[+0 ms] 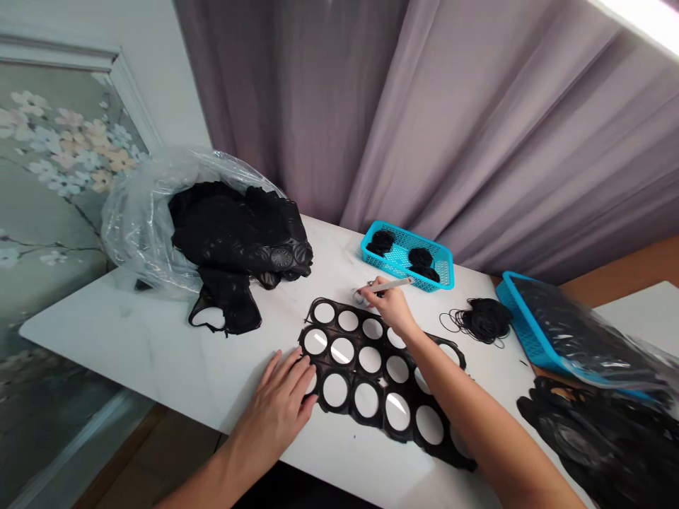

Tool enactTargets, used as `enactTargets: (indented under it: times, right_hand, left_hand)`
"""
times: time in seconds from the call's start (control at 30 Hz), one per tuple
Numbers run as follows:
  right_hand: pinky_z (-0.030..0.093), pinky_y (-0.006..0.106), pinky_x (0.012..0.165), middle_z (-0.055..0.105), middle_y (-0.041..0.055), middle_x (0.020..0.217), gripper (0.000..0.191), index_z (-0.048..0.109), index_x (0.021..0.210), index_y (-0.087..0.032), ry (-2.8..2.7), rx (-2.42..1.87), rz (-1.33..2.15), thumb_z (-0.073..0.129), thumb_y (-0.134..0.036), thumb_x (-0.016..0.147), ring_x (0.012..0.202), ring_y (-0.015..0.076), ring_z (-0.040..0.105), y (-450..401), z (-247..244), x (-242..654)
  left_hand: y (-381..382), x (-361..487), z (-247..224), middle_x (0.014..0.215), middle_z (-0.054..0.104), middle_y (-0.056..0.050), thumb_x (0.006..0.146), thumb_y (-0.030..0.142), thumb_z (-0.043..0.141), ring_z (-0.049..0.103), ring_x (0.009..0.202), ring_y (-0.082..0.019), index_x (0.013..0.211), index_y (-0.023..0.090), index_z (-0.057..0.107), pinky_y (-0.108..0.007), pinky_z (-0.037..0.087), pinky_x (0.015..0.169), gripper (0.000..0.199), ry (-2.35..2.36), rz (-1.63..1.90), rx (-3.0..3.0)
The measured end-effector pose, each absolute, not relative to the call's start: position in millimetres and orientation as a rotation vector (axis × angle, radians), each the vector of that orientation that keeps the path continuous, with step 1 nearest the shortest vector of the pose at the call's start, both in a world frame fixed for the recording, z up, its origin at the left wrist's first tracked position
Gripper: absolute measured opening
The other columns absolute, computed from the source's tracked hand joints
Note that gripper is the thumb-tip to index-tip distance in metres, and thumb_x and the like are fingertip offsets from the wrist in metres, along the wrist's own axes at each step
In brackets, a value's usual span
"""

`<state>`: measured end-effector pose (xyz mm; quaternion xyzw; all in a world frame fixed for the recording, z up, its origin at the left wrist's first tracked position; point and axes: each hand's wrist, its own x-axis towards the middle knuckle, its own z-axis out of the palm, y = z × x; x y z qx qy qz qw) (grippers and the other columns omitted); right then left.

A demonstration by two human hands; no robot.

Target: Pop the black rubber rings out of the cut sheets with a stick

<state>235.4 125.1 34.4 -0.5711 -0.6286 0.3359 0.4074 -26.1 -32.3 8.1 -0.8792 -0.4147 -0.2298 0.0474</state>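
Note:
A flat black sheet [382,384] with rows of round openings lies on the white table, the tabletop showing white through them. My left hand [283,396] rests palm down at the sheet's left edge, fingers spread, with fingertips over its lower left corner. Above the sheet's far edge, my right hand [390,304] is closed on a thin white pen-like tool [392,284], which points left. Its tip is near a small round item [359,296] that is too small to make out. My right forearm crosses over the sheet and hides part of its right side.
A clear plastic bag [141,219] with black pieces [238,230] stands at the left. A blue basket [446,271] holding black coils stands at the back. Black cord [485,319] lies right of it, near another blue basket [517,314] and a black pile [599,445].

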Motion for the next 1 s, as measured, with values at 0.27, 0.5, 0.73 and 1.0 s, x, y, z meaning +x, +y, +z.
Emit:
enactTargets:
  times: [0.27,0.5,0.73,1.0]
  right_hand:
    - [0.047,0.023,0.045,0.064,0.0042,0.090,0.036,0.044,0.072,-0.022,-1.290,-1.080,1.697,0.074,-0.043,0.074,0.087,0.0233,0.066,54.8,27.2,186.8]
    - [0.045,0.027,0.064,0.060,-0.0003,0.076,0.026,0.044,0.067,-0.021,-1.751,-1.023,1.563,0.065,-0.025,0.081,0.078,0.0170,0.060,11.7,26.5,164.6]
    - [0.041,0.028,0.070,0.063,0.0004,0.082,0.022,0.051,0.068,-0.020,-2.041,-1.104,1.232,0.067,-0.014,0.081,0.079,0.0163,0.056,-2.2,27.7,161.1]
    - [0.044,0.027,0.068,0.063,0.0002,0.080,0.024,0.051,0.068,-0.021,-2.107,-1.103,1.115,0.069,-0.012,0.082,0.078,0.0166,0.057,-6.6,27.3,159.0]
  left_hand:
    - [-68.6,-43.3,17.3,0.113,0.066,-0.009,0.095,0.013,0.051,0.060,0.111,-0.025,0.116,0.016,0.066,-0.046,0.044,0.105,0.026,-1.291,-0.739,-2.674]
    - [-82.8,-46.5,6.4,0.123,0.064,-0.011,0.096,0.016,0.050,0.058,0.119,-0.027,0.127,0.015,0.061,-0.047,0.045,0.106,0.033,-1.311,-0.636,-2.673]
    - [-85.2,-48.0,-1.5,0.131,0.062,-0.010,0.096,0.018,0.048,0.056,0.125,-0.028,0.131,0.016,0.059,-0.048,0.046,0.106,0.036,-1.324,-0.624,-2.665]
    - [-84.6,-48.3,-2.7,0.134,0.060,-0.012,0.096,0.016,0.048,0.053,0.129,-0.029,0.130,0.016,0.059,-0.048,0.049,0.105,0.036,-1.331,-0.648,-2.697]
